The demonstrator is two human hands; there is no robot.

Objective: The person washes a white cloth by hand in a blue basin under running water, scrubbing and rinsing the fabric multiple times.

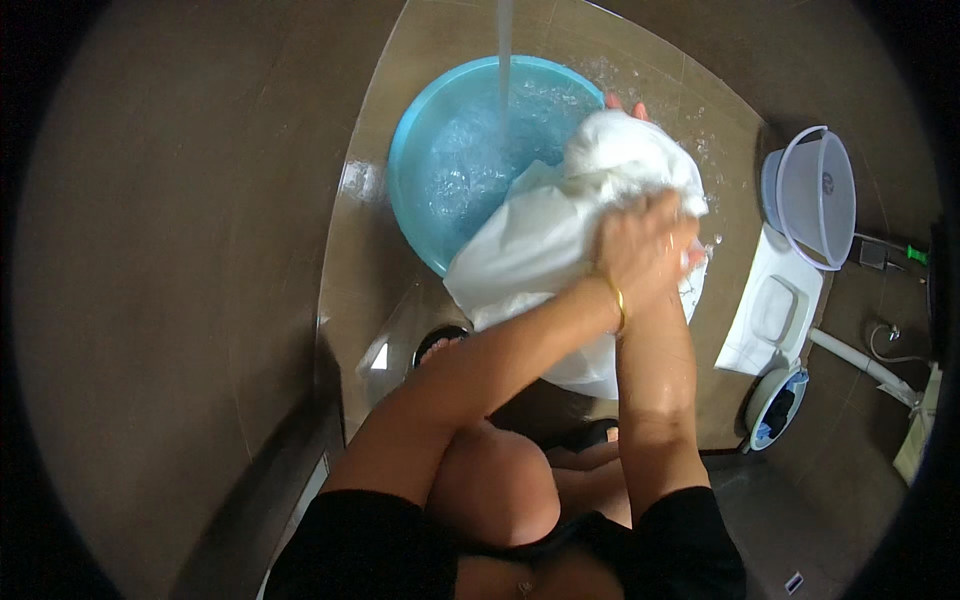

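Observation:
A large wet white cloth (545, 235) is bunched over the right rim of a turquoise basin (402, 190) and hangs down on the near side. My left hand (645, 240), with a gold bangle at its wrist, presses on the bunched cloth with its fingers curled over it, slightly blurred. Beneath it my right forearm reaches under the cloth. My right hand (638, 110) is mostly hidden by the fabric, and only its fingertips show past the far edge; the cloth lies across that hand. Water in the basin churns under a falling stream (504, 60).
To the right stand a clear bucket (825, 195) with a handle, a white squat toilet (775, 305) and a small tub (760, 410) holding dark and blue cloth. A white pipe (850, 352) runs by the wall. Splashes wet the brown floor (725, 135). My knee (500, 490) is close below.

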